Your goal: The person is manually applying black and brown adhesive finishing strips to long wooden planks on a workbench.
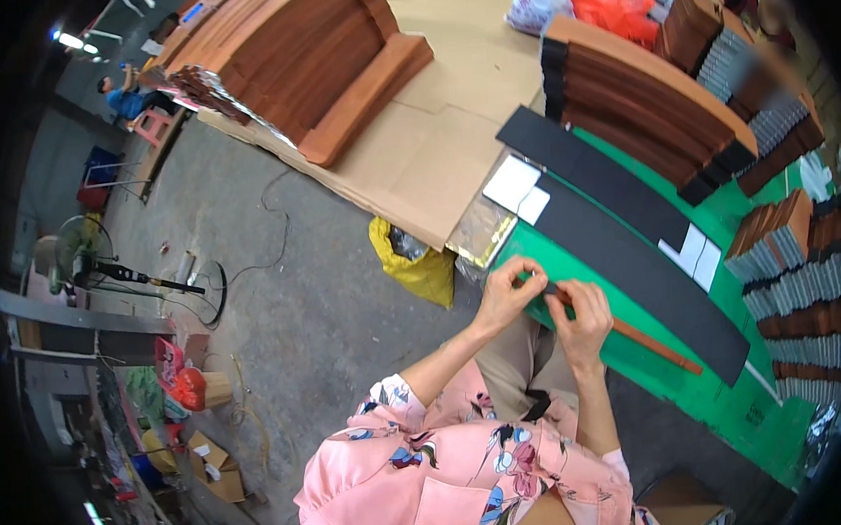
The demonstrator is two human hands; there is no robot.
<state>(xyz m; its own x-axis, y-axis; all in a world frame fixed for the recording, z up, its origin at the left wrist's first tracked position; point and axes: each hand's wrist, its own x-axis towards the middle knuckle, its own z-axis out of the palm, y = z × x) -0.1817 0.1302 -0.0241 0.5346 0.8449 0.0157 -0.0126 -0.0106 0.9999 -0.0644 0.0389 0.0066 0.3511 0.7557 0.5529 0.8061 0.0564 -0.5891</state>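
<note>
Over on the far left, a standing fan [80,254] stood on the concrete floor [281,297], well apart from the work. A yellow bag [419,263] hung at the corner of the green surface [727,399], near enough to take scraps, it seemed. Just right of it, the left hand [505,296] was raised over that corner, its fingers [524,272] pinched narrow on the near end of a thin brown strip [654,343], seemingly to steady it. The right hand [584,313] sat touching the left one, fingers closed on the same end; what exactly lay between the fingertips was too small to tell. The strip ran away to the right along the surface, its far end resting there, so the surface carried its length while the hands worked the end. Beside it, two long black curved strips [627,253] lay flat and parallel, with white cards [516,188] at their ends. Beyond, stacks of curved brown pieces [648,102] stood on edge, within reach of the sitter.
</note>
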